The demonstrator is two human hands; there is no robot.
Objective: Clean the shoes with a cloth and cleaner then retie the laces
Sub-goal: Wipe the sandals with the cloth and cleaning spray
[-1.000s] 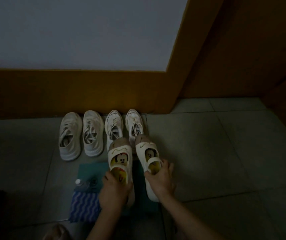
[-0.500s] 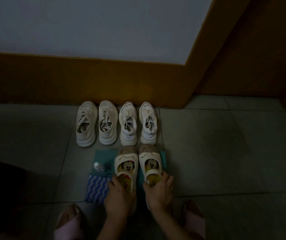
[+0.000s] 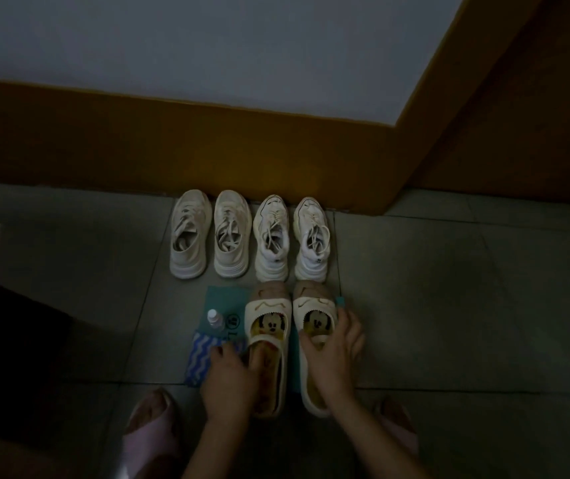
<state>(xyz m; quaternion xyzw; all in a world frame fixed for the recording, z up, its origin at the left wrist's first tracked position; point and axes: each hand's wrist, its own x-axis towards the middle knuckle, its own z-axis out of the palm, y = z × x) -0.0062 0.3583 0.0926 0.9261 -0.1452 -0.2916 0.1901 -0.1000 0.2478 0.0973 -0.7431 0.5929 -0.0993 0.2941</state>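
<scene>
Two cream strap shoes with cartoon insoles lie on a teal mat (image 3: pixel 223 299) on the floor. My left hand (image 3: pixel 230 382) grips the left strap shoe (image 3: pixel 269 312) at its opening. My right hand (image 3: pixel 333 354) holds the strap of the right strap shoe (image 3: pixel 313 305). A small clear cleaner bottle (image 3: pixel 215 319) stands on the mat to the left. A blue-and-white wavy cloth (image 3: pixel 200 357) lies just in front of it, beside my left hand. Behind stand a pair of pale sneakers (image 3: pixel 209 233) and a pair of white laced sneakers (image 3: pixel 292 236).
An orange-brown baseboard (image 3: pixel 172 150) and a wall corner run right behind the sneakers. My feet in pink slippers (image 3: pixel 148 433) rest on the grey tiles on either side of my arms. A dark object (image 3: pixel 7 340) sits at the left edge.
The strap shoes were drawn back from the sneakers onto the mat. My right hand has spread over the right shoe's strap; my left hand has shifted toward the left shoe's outer edge.
</scene>
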